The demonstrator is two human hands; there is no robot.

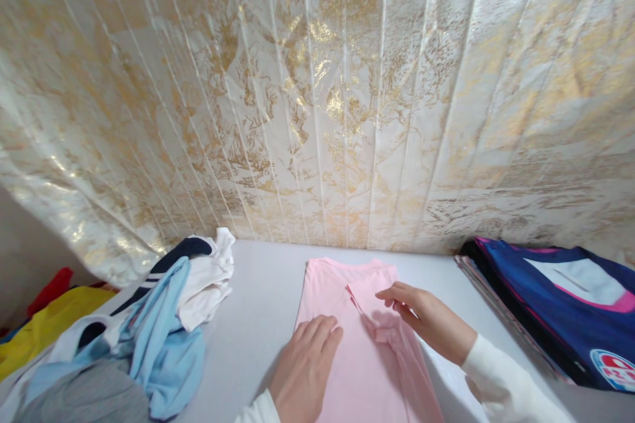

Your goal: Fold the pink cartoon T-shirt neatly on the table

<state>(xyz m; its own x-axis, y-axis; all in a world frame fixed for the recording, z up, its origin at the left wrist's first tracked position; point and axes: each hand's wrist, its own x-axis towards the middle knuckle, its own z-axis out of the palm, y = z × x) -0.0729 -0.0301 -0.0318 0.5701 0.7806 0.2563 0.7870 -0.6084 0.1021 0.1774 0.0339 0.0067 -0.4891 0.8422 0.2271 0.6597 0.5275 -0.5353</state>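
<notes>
A pale pink shirt [347, 357] lies on the white table surface in front of me, its neckline toward the far side. Its right side is folded inward, and a sleeve with a darker pink edge lies over the body. My left hand [308, 363] rests flat on the shirt's left part, palm down, fingers stretched out. Over the folded sleeve, my right hand [421, 314] has its fingers lightly bent and apart, with no cloth visible between them. Whether its fingertips touch the shirt is unclear.
On the left is a loose heap of clothes, including a light blue garment [166, 344], a grey one [89, 393] and a yellow one [49, 327]. A stack of folded clothes [555, 310], navy on top, stands at the right. A gold-patterned curtain [317, 99] hangs behind the table [258, 284].
</notes>
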